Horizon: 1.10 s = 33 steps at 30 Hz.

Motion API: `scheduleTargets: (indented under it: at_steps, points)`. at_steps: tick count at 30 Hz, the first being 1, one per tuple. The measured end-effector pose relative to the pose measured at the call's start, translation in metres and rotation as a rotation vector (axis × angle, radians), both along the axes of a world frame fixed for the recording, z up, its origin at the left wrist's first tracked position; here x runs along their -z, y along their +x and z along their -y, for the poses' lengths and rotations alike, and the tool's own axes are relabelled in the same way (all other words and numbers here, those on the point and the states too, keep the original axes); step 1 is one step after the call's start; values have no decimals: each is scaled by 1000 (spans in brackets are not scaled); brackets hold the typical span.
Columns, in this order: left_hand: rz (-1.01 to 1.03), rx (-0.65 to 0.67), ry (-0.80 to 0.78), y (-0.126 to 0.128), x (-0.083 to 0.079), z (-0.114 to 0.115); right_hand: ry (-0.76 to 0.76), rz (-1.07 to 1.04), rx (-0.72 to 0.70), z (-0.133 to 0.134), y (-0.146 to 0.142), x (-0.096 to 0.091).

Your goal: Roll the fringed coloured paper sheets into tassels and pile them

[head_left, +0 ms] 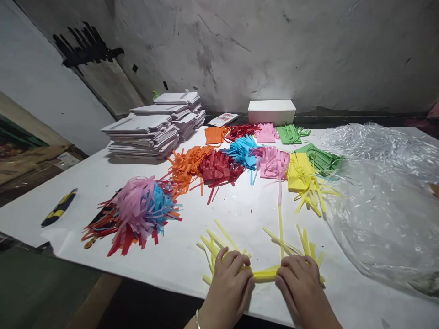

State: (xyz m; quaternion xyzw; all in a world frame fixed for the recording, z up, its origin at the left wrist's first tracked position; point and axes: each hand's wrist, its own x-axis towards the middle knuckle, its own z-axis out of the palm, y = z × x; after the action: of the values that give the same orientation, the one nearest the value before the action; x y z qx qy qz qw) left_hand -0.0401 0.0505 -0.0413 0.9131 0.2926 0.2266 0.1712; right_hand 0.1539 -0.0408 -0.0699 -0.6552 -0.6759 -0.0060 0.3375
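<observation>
A fringed yellow tissue-paper tassel [265, 274] lies near the front edge of the table, its middle rolled narrow and its cut strips fanning out at both ends. My left hand [232, 278] has its fingers closed on the left part of the roll. On the right part, my right hand [300, 278] grips it the same way, a short distance off. The fingertips and the undersides of both hands are hidden. One long yellow and pink strip [280, 214] runs from the tassel back toward the pink paper.
Fringed paper bundles cross the middle: orange [188, 167], red [216, 167], blue [243, 151], pink [272, 162], yellow [298, 171], green [322, 160]. Finished-looking mixed tassels [137, 205] and a yellow-black cutter [60, 208] lie left. White stacks [140, 132], a white box [271, 111] and clear plastic [384, 214] surround them.
</observation>
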Motion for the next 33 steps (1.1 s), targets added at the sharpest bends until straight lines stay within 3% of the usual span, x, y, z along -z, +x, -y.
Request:
scheduleTargets:
  at_steps: [3,7,12,19,27,33]
  points:
    - [-6,-129,-50,7,-3,3,-66,21,89,-6,0,0]
    - [-17,-220,-54,14,-1,4,-6,80,99,-12,3,1]
    - [-13,-38,71,10,7,2,73,52,-129,-7,4,-6]
    - [20,186,110,2,9,7,22,126,-245,16,12,-17]
    - [-6,198,-78,-4,0,9,103,48,-133,21,0,5]
    - [-10,4,-184,0,-3,18,89,60,38,18,-8,11]
